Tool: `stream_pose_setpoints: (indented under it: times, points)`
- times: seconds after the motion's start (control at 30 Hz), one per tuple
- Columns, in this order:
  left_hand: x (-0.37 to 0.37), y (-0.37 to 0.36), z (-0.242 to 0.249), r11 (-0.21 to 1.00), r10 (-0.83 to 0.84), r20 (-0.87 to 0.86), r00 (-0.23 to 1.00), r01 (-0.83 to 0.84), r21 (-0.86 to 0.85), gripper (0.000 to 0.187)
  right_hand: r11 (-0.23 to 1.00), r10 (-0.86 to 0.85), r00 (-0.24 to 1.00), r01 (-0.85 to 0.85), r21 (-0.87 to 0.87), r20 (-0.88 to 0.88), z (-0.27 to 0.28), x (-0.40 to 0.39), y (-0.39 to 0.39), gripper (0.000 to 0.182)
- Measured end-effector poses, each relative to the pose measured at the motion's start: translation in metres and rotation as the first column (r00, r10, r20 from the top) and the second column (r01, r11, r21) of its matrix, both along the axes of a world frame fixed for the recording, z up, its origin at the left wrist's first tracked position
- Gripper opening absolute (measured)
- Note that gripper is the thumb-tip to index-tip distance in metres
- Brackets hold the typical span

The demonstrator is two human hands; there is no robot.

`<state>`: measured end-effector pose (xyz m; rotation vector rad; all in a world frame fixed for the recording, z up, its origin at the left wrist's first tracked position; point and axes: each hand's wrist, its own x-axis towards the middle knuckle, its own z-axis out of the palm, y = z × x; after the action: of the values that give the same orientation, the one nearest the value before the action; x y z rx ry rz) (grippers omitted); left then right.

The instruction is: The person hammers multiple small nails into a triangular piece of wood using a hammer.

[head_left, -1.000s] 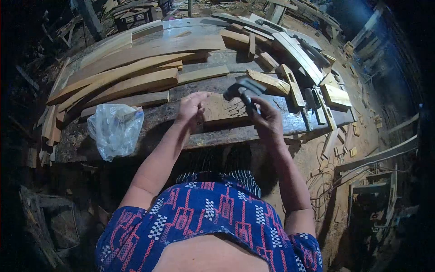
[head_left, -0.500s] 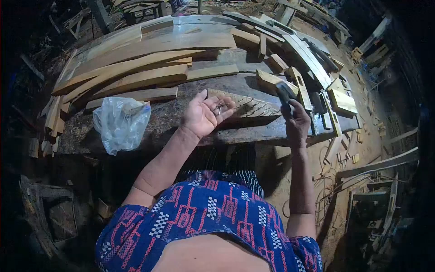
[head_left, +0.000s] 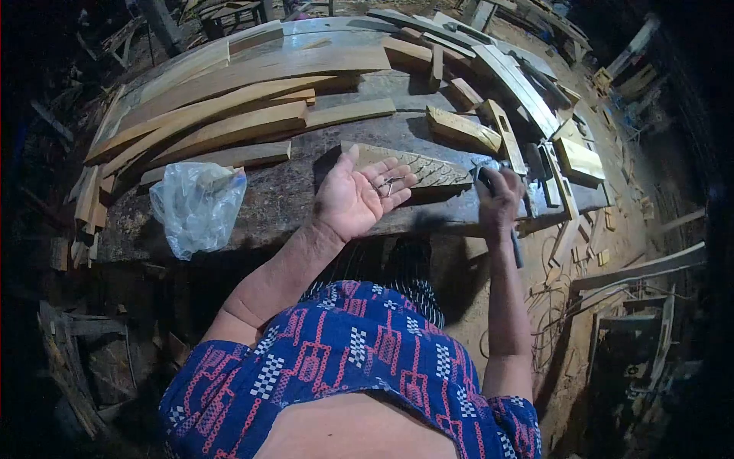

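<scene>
Palm up, my left hand (head_left: 359, 195) is open above the bench's near edge, with several small dark nails (head_left: 389, 183) lying loose on its palm and fingers. Behind it, a wooden block (head_left: 428, 170) with rows of dark nails or marks on top lies on the workbench (head_left: 290, 187). My right hand (head_left: 501, 200) is closed round a hammer (head_left: 517, 249) at the block's right end; the handle points down toward me and the head is partly hidden by the fingers.
A clear plastic bag (head_left: 199, 210) rests at the bench's left front. Long boards (head_left: 229, 126) cover the back left. Shorter wood pieces (head_left: 462, 130) and a pale beam (head_left: 520, 88) lie at the right. Wood scraps are scattered on the floor.
My left hand has shifted slightly right, its fingers more spread under the nails. My right hand has turned and lowered the hammer head toward the bench by the block's right end.
</scene>
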<state>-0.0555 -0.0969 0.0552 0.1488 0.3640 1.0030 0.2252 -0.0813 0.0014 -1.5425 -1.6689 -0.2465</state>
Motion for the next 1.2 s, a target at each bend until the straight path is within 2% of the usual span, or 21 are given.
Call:
stream_pose_setpoints:
  times: [0.07, 0.1, 0.13, 0.17, 0.2, 0.27, 0.3, 0.37, 0.5, 0.57, 0.6, 0.67, 0.8, 0.87, 0.9, 0.97, 1.0, 1.07, 1.2]
  points:
    - [0.004, 0.001, -0.003, 0.997, -0.071, 0.041, 0.997, 0.070, 0.013, 0.074, 0.979, 0.198, 0.979, -0.195, 0.064, -0.056, 0.036, -0.049, -0.020, 0.033]
    - [0.004, 0.002, -0.008, 0.997, -0.078, 0.039, 0.996, 0.077, 0.013, 0.074, 0.952, 0.298, 0.955, -0.298, 0.070, 0.012, 0.056, -0.069, -0.031, 0.034]
    - [0.002, 0.005, -0.016, 0.987, -0.149, 0.113, 0.982, 0.142, 0.070, 0.077, 0.909, 0.405, 0.914, -0.406, 0.091, 0.032, 0.062, -0.084, -0.038, 0.033]
    - [0.001, 0.007, -0.020, 0.971, -0.220, 0.182, 0.958, 0.199, 0.130, 0.079, 0.883, 0.447, 0.887, -0.458, 0.105, 0.111, 0.066, -0.096, -0.040, 0.029]
    - [0.004, 0.005, -0.016, 0.971, -0.222, 0.181, 0.958, 0.200, 0.133, 0.079, 0.866, 0.482, 0.866, -0.494, 0.075, 0.133, 0.069, -0.104, -0.044, 0.026]
    - [0.009, 0.000, -0.006, 0.976, -0.186, -0.023, 0.982, 0.187, 0.112, 0.081, 0.861, 0.498, 0.858, -0.506, 0.048, 0.125, 0.067, -0.113, -0.044, 0.023]
    - [0.008, -0.001, -0.006, 0.976, -0.183, -0.023, 0.983, 0.184, 0.115, 0.081, 0.859, 0.500, 0.857, -0.509, 0.050, 0.127, 0.066, -0.114, -0.043, 0.023]
    - [0.007, -0.003, -0.005, 0.968, -0.219, 0.033, 0.975, 0.213, 0.130, 0.081, 0.848, 0.528, 0.838, -0.529, -0.028, 0.141, 0.066, -0.114, -0.043, 0.022]
    - [0.005, 0.001, -0.023, 0.955, -0.257, 0.135, 0.957, 0.231, 0.185, 0.080, 0.852, 0.518, 0.841, -0.523, -0.008, 0.154, 0.063, -0.119, -0.043, 0.016]
    - [0.005, 0.008, -0.040, 0.915, -0.376, 0.383, 0.844, 0.272, 0.298, 0.078, 0.870, 0.492, 0.860, -0.492, -0.037, 0.134, 0.067, -0.122, -0.047, 0.013]
    - [0.006, 0.004, -0.031, 0.915, -0.375, 0.384, 0.844, 0.271, 0.299, 0.078, 0.870, 0.493, 0.860, -0.492, -0.038, 0.136, 0.065, -0.124, -0.047, 0.013]
    - [0.009, -0.005, -0.005, 0.975, -0.211, 0.081, 0.974, 0.204, 0.088, 0.075, 0.878, 0.468, 0.870, -0.478, -0.026, -0.156, 0.057, -0.126, -0.046, 0.008]
    - [0.009, -0.005, -0.013, 0.984, -0.168, -0.005, 0.986, 0.168, 0.060, 0.067, 0.875, 0.460, 0.841, -0.484, -0.016, -0.286, 0.051, -0.126, -0.046, 0.006]
    - [0.011, -0.010, -0.012, 0.999, -0.046, -0.131, 0.990, 0.046, -0.004, 0.048, 0.902, 0.371, 0.802, -0.431, -0.025, -0.468, 0.048, -0.129, -0.047, 0.005]
    - [0.010, -0.011, -0.015, 0.999, -0.051, -0.134, 0.990, 0.051, -0.004, 0.048, 0.904, 0.367, 0.803, -0.427, -0.024, -0.470, 0.046, -0.127, -0.047, 0.005]
    - [0.006, -0.013, -0.021, 0.998, -0.046, -0.237, 0.970, 0.037, -0.042, 0.026, 0.875, 0.352, 0.661, -0.484, -0.018, -0.663, 0.041, -0.123, -0.046, 0.008]
    - [0.009, -0.017, -0.020, 0.998, -0.049, -0.240, 0.970, 0.041, -0.041, 0.026, 0.876, 0.350, 0.660, -0.481, -0.016, -0.665, 0.039, -0.123, -0.046, 0.008]
    - [0.014, -0.024, -0.015, 0.997, 0.035, -0.354, 0.935, -0.009, 0.074, 0.012, 0.840, 0.313, 0.533, -0.542, -0.033, -0.786, 0.035, -0.122, -0.047, 0.010]
    - [0.014, -0.021, -0.025, 0.987, 0.079, -0.397, 0.914, -0.017, 0.157, 0.008, 0.851, 0.336, 0.581, -0.525, -0.026, -0.741, 0.026, -0.124, -0.051, 0.010]
